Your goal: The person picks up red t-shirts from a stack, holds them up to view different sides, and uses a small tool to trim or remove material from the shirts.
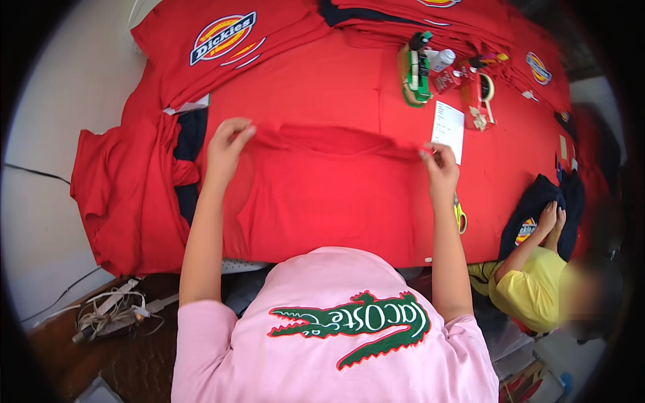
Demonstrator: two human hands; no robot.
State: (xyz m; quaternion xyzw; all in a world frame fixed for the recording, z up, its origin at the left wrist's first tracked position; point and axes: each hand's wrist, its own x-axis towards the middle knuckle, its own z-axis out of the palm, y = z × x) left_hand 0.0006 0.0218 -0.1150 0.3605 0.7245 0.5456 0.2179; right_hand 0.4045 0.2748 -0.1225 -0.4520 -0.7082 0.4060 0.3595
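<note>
Red table [322,80], one shirt [322,195], two hands [227,142]

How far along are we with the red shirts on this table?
Done, it seems: flat piles of printed red shirts along the far edge. In hand: the left hand and right hand each pinch the top edge of a plain red shirt spread on the red-covered table. Left: a crumpled heap of red garments at the left end.

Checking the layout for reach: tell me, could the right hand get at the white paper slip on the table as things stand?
Probably yes. The right hand pinches the red shirt edge right beside the white paper slip, with only bare red cloth between them; it would have to let go of the shirt first.
</note>
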